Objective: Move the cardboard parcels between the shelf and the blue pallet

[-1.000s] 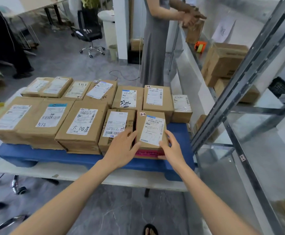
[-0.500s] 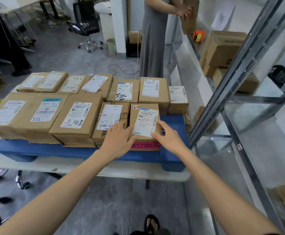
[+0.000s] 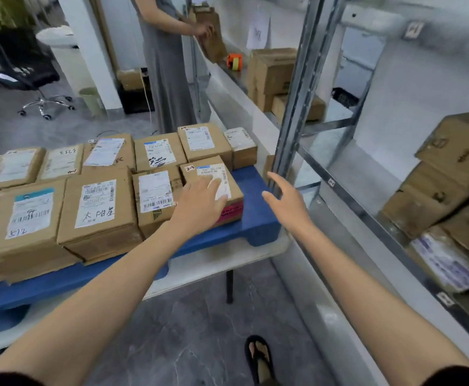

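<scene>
Left hand point(image 3: 200, 207), fingers point(image 3: 214, 188) straight, presses the brown cardboard parcel point(image 3: 234, 195) at the right corner of the blue plastic pallet point(image 3: 253, 218), probably seating it; right hand point(image 3: 286, 201), open and empty, hovers beside the grey metal shelf point(image 3: 297, 107).

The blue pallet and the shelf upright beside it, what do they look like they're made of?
Blue pallet: probably moulded plastic with a matte finish, judging by its uniform colour and rounded corners. Shelf upright: likely metal, grey with a dull sheen. Its thin angled profile suggests steel, but I can't be sure.
</scene>
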